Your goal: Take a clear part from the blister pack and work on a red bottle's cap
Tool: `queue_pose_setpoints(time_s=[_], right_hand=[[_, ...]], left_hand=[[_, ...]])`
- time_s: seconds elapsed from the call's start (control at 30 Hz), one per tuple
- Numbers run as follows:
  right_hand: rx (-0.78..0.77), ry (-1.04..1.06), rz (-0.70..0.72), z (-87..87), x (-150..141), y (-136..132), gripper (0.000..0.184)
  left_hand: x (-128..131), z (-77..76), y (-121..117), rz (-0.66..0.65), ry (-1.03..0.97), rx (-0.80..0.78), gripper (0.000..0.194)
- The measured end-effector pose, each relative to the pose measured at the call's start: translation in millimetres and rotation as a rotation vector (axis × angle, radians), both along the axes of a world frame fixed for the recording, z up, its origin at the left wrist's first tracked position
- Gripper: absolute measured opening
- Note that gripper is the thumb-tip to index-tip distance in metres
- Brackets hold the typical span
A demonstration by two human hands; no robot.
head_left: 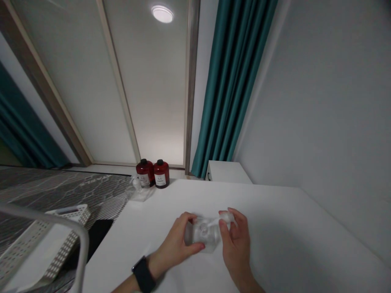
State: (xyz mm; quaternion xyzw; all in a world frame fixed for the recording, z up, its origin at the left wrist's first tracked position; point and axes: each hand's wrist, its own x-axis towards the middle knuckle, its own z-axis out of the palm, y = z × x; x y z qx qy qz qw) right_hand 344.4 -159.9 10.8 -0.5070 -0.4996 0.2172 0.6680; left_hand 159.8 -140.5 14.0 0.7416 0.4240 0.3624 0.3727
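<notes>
Now, container: we have one clear container [205, 232], perhaps a bottle, over the table [195, 278]; whether it touches the top, we cannot tell.
Left grip: our left hand [175, 240], wearing a dark watch [143, 274], is wrapped around the container's left side, thumb on the near edge.
Right grip: our right hand [237, 240] pinches a white top [227, 217], perhaps a pump head, at the container's right.
Progress: we judge the handling to be under way, with both pieces taken up; blur hides whether the top is joined to the container, so we cannot say how much is left.
Red bottles: we count two [161, 174], upright and black-capped, beyond the container to its left, out of our hands.
Clear item: we see one [141, 195], with a whitish part, left of the container and just in front of the red bottles; too blurred to name.
Surroundings: one basket [62, 250] and one grey bar [83, 254] well left of the container; one white cabinet [227, 171] and a teal curtain [224, 106] beyond it.
</notes>
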Motion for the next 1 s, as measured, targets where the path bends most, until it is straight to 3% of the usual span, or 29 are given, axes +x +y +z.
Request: queue_pose_setpoints(time_s=[0.17, 0.67, 1.0], right_hand=[[-0.155, 0.067, 0.049, -1.7, 4.1, 5.3, 0.044], [-0.218, 0.227, 0.097, 17.7, 0.5, 6.4, 0.049], [-0.229, 0.169, 0.105, 15.1, 1.6, 5.5, 0.053]], left_hand=[[0.6, -0.4, 0.6, -0.011, 0.001, 0.007, 0.054], [-1.9, -4.4, 0.2, -0.024, 0.010, 0.007, 0.053], [-0.4, -1.0, -0.2, -0.015, 0.013, -0.001, 0.053]])
